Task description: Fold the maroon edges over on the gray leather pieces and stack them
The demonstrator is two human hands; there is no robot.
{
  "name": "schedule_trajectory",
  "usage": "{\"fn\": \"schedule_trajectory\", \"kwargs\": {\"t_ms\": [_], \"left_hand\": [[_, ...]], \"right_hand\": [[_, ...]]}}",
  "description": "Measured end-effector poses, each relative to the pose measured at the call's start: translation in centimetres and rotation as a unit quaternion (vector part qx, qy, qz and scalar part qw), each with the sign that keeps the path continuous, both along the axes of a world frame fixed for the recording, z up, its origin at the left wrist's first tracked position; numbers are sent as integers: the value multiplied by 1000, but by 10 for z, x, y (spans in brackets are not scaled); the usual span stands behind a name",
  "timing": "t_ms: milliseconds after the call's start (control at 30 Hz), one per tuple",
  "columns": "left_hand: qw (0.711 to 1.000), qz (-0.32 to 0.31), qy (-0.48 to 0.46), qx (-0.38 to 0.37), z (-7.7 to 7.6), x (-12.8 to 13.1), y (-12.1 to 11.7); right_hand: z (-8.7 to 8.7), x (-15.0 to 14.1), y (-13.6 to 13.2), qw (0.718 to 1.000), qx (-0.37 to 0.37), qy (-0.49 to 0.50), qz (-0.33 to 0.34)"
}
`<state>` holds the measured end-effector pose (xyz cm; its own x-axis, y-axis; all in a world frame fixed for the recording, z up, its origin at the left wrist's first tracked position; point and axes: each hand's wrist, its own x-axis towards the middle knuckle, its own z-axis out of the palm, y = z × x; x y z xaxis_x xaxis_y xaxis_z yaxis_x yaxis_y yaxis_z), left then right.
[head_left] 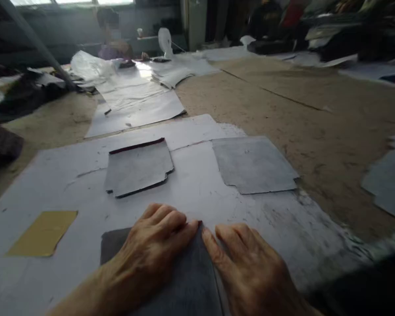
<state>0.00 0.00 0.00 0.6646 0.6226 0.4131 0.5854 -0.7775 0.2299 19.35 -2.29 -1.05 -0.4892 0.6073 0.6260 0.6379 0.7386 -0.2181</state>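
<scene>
A dark grey leather-like sheet lies on the white paper in front of me, with a trace of dark red at its far corner. My left hand lies over it, fingers curled and thumb pressed by that corner. At the sheet's right edge, my right hand has its fingers bent and its fingertips against the border near the same corner. Both hands are closed at the edge, and the palms hide part of the sheet. Beyond them lie a grey piece with a dark red strip and a plain grey piece.
A mustard-coloured piece lies on the white paper to the left. Stacked white sheets are further back on the brown table. Another grey piece is at the right. A person sits across the table.
</scene>
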Motion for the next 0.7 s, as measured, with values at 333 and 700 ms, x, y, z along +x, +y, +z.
{"fn": "schedule_trajectory", "kwargs": {"t_ms": [333, 700], "left_hand": [[998, 12, 39, 51, 5, 5, -3], [999, 15, -11, 37, 1, -2, -3]], "right_hand": [[0, 7, 1, 1000, -23, -11, 8], [-1, 1, 12, 994, -96, 40, 26]]}}
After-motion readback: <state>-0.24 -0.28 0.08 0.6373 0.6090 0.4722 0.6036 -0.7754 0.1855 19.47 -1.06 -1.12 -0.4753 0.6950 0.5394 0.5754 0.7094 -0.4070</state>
